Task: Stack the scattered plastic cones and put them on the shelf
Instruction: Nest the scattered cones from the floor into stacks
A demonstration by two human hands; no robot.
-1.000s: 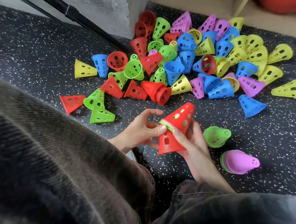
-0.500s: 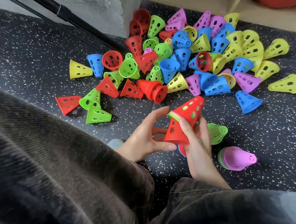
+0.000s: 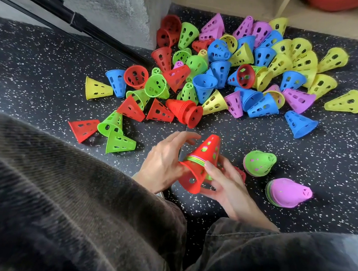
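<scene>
Cone stack (image 3: 204, 160) in both hands' grip, perhaps nested.

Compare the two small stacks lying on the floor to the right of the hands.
The green-topped stack shows a green outer cone; the purple-topped stack shows purple. The green-topped stack lies farther from the person, the purple-topped stack nearer and farther right. Both lie on their sides on the speckled floor, untouched, tips pointing right.
</scene>
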